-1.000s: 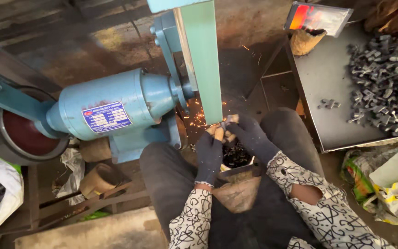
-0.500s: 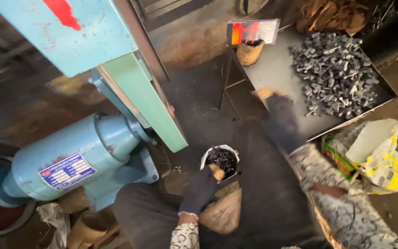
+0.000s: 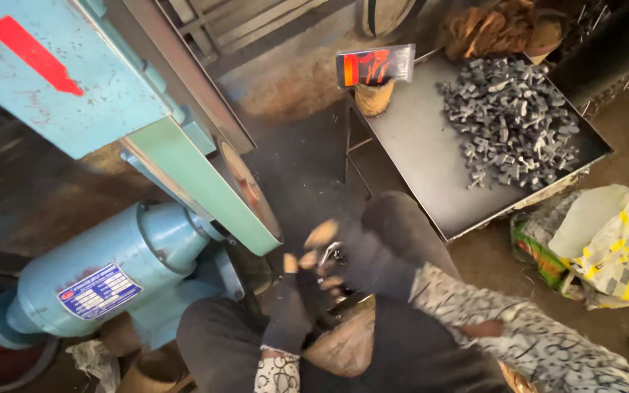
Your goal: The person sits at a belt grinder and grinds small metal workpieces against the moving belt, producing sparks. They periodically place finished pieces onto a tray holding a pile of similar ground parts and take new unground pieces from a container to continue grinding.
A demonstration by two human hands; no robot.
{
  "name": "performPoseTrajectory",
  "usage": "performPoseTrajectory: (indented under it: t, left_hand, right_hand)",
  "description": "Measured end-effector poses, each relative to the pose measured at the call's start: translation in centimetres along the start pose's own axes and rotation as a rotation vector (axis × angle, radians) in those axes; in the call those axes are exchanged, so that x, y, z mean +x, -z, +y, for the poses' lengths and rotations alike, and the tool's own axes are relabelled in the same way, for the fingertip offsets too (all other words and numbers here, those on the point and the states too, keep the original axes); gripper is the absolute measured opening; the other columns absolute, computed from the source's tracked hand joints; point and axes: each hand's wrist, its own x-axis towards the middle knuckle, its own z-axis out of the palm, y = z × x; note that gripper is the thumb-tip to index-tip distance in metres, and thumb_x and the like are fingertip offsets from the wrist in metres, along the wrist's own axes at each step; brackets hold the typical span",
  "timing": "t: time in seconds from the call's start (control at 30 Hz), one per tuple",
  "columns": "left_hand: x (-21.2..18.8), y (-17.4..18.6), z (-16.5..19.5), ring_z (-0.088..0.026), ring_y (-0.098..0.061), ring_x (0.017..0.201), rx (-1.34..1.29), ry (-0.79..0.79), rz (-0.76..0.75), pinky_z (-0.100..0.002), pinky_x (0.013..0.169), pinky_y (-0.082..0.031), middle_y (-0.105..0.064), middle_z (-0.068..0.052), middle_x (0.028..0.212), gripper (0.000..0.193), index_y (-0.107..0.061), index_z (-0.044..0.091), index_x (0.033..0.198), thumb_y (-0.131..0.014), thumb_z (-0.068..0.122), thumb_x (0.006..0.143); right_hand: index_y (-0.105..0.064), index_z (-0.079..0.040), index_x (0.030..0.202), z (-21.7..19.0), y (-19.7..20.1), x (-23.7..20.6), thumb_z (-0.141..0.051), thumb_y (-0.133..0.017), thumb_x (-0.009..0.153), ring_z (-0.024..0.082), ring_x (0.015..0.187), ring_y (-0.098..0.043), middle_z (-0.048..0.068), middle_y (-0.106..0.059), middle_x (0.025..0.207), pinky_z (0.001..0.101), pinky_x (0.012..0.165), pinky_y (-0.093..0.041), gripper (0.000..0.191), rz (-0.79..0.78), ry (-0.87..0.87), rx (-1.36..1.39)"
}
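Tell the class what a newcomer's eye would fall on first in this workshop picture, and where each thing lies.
Most striking is the big light-blue grinding machine filling the left side, its green belt guard slanting toward the middle. At upper right a dark metal tray bears a heap of small grey metal parts. Low in the middle, the gloved left hand and right hand meet around a small shiny piece.
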Motion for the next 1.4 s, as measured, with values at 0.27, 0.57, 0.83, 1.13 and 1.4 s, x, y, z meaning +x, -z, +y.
performPoseTrajectory:
  t: [0.27,0.57,0.83,1.13,1.4]
  left_hand:
    - [-2.9,2.6,0.3,-0.017,-0.06,0.081,0.286,-0.709,0.269,-0.03,0.07,-0.049,-0.07,-0.011,0.099,0.027,-0.067,-0.005,0.121,-0.065,0.011,0.099]
    - [-4.9,-0.6,1.6,-0.014,-0.056,0.051,0.369,-0.537,0.371,-0.028,0.041,-0.044,-0.07,-0.011,0.088,0.023,-0.067,0.003,0.117,-0.061,0.017,0.099]
    - [-2.5,1.4,2.1,-0.008,-0.055,0.064,0.213,-0.721,0.197,-0.029,0.055,-0.05,-0.07,-0.008,0.094,0.027,-0.066,-0.002,0.122,-0.061,0.016,0.102]
    - [-1.0,2.2,3.2,-0.014,-0.063,0.055,0.392,-0.615,0.386,-0.028,0.052,-0.047,-0.069,-0.01,0.069,0.024,-0.069,-0.007,0.11,-0.063,0.015,0.102]
    - [-2.4,1.5,3.3,-0.01,-0.065,0.067,0.512,-0.665,0.288,-0.025,0.061,-0.05,-0.075,-0.006,0.1,0.028,-0.069,-0.001,0.119,-0.056,0.014,0.1]
  right_hand:
    - [-0.067,-0.004,0.098,3.1,-3.5,0.8,-0.024,-0.076,0.09,0.025,0.079,-0.071,0.012,-0.071,0.085,0.0383,0.07,-0.055,0.023,-0.137,-0.028,-0.761]
    - [-0.064,-0.006,0.095,11.6,-5.9,0.6,-0.019,-0.063,0.097,0.009,0.068,-0.066,0.002,-0.07,0.078,0.0251,0.06,-0.053,0.014,-0.151,-0.395,0.043]
    - [-0.065,-0.003,0.11,10.4,-6.1,4.3,-0.013,-0.059,0.098,0.005,0.076,-0.064,-0.001,-0.071,0.086,0.0245,0.065,-0.054,0.017,-0.005,-0.14,-0.263]
    - [-0.069,0.0,0.098,10.9,-6.1,5.8,-0.019,-0.061,0.099,0.009,0.069,-0.064,0.003,-0.071,0.077,0.0293,0.062,-0.053,0.021,0.065,-0.388,-0.392]
    - [-0.068,-0.002,0.112,9.5,-5.2,4.9,-0.017,-0.063,0.096,0.009,0.068,-0.065,0.004,-0.072,0.078,0.0301,0.062,-0.053,0.022,-0.02,-0.214,-0.513]
